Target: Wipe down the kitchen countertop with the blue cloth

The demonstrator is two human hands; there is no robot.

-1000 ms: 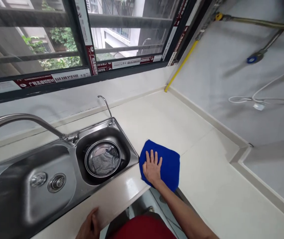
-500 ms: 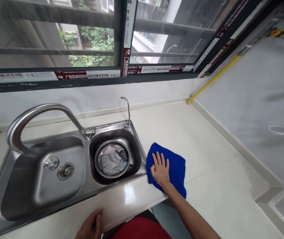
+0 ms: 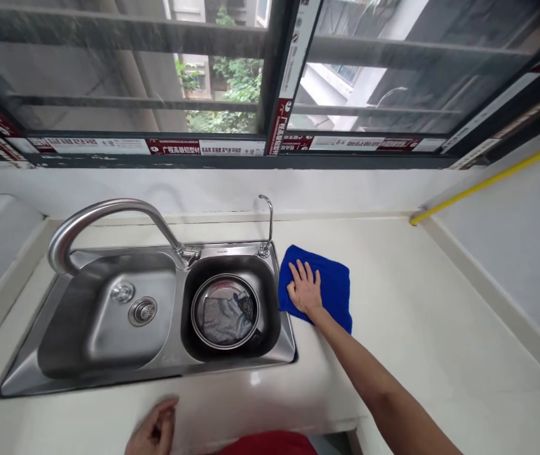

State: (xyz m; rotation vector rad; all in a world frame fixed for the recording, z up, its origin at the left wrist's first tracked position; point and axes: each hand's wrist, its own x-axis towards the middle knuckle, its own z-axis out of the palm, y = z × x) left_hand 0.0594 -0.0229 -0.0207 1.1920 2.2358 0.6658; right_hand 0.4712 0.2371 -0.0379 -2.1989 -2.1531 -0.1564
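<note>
My right hand [image 3: 304,289] lies flat with its fingers spread on a folded blue cloth [image 3: 331,287], pressing it onto the pale countertop [image 3: 407,328] just right of the steel double sink [image 3: 122,366]. My left hand [image 3: 153,431] rests at the counter's front edge, near the bottom of the view, fingers loosely curled and holding nothing that shows. The sink's smaller right bowl holds a round metal strainer basket [image 3: 225,311] with a grey rag in it.
A tall curved faucet [image 3: 108,218] arches over the left bowl, and a thin small tap [image 3: 268,221] stands at the sink's back right corner. A dark-framed window runs along the back. A yellow pipe [image 3: 487,183] slants up the right wall.
My right hand has slid the blue cloth away from the front edge toward the back of the counter, beside the sink. The view has swung left. My left hand stays at the front edge.
</note>
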